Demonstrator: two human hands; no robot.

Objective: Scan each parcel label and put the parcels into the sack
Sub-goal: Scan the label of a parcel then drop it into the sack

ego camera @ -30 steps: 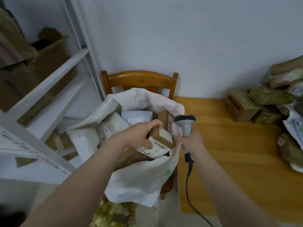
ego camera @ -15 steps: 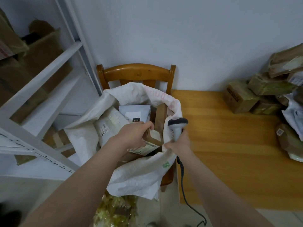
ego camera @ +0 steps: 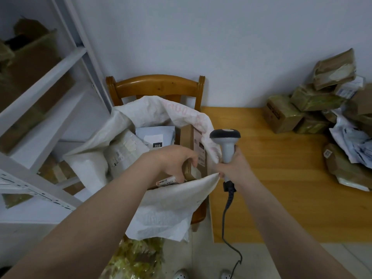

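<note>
Sunk deeper into the sack (ego camera: 165, 204), the parcel (ego camera: 188, 171) sits under your gripping left hand (ego camera: 169, 160); right hand (ego camera: 235, 168) clasps the scanner (ego camera: 225, 137).

One head cam, wide-angle, worn by standing person, looks fwd & down; shoes (ego camera: 180, 274) at btm edge. Sack (ego camera: 165, 208) on chair (ego camera: 155, 87) close, centre frame; table (ego camera: 281, 188) to R, shelving (ego camera: 50, 79) to L, wall (ego camera: 221, 37) ahead.
</note>
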